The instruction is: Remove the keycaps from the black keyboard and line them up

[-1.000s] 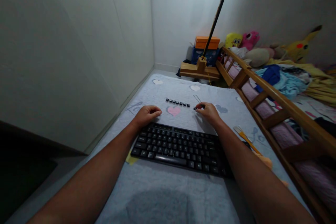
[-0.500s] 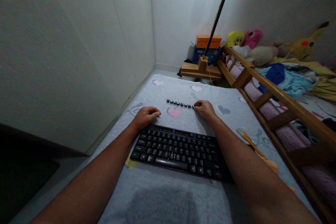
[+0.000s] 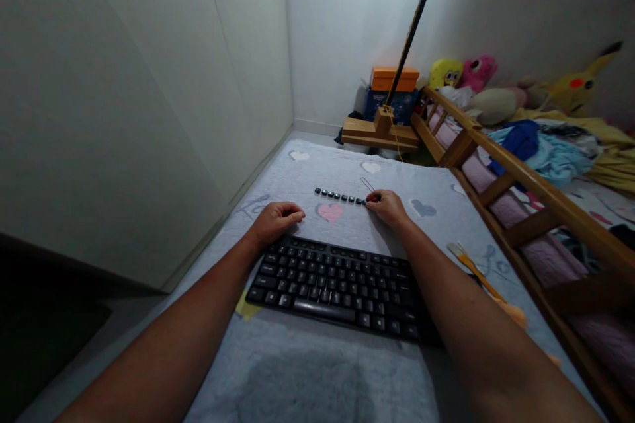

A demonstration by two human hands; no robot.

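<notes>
Several black keycaps (image 3: 337, 196) lie in a row on the bedspread beyond the black keyboard (image 3: 327, 287). My right hand (image 3: 388, 207) is at the right end of this row, its fingertips pinched at the last keycap. A keycap puller (image 3: 368, 184) with a thin wire loop is held in the same hand, the loop pointing away from me; its grip is mostly hidden by the fingers. Just behind the keyboard's upper left corner rests my left hand (image 3: 278, 220), fingers curled in and thumb near the index finger, with nothing visible in it. My right forearm covers the keyboard's right part.
A brush with a yellow handle (image 3: 476, 268) and an orange cloth (image 3: 513, 312) lie to the right, partly behind my right arm. A wooden bed rail (image 3: 501, 185) runs along the right side. White cabinet doors (image 3: 198, 79) stand at the left. A wooden stand (image 3: 381, 129) is beyond the far edge.
</notes>
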